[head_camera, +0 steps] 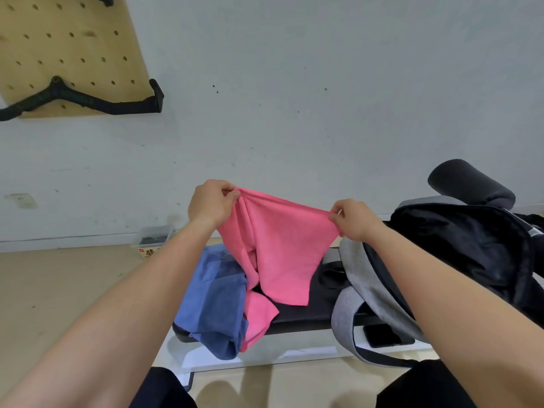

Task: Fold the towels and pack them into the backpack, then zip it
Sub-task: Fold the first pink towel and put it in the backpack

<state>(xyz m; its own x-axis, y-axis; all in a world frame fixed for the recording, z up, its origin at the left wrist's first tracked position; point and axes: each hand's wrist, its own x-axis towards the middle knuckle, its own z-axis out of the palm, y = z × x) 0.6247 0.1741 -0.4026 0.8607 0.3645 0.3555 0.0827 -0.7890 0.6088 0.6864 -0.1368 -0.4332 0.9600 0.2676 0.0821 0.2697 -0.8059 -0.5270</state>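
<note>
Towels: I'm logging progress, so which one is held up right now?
The pink towel, pinched along its top edge by the left hand and right hand; the blue towel lies on the bench.

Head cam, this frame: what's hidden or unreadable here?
- Backpack: head view, right side cut off by the frame edge; interior too dark to read.
- Blue towel: head view, partly behind pink towel; fold state unclear.
- Floor box: head view, label too small; left forearm covers part.

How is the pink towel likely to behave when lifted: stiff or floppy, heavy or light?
Probably floppy: the pink towel sags and twists between the left hand and right hand. Likely light, since mere finger pinches hold it up.
</note>
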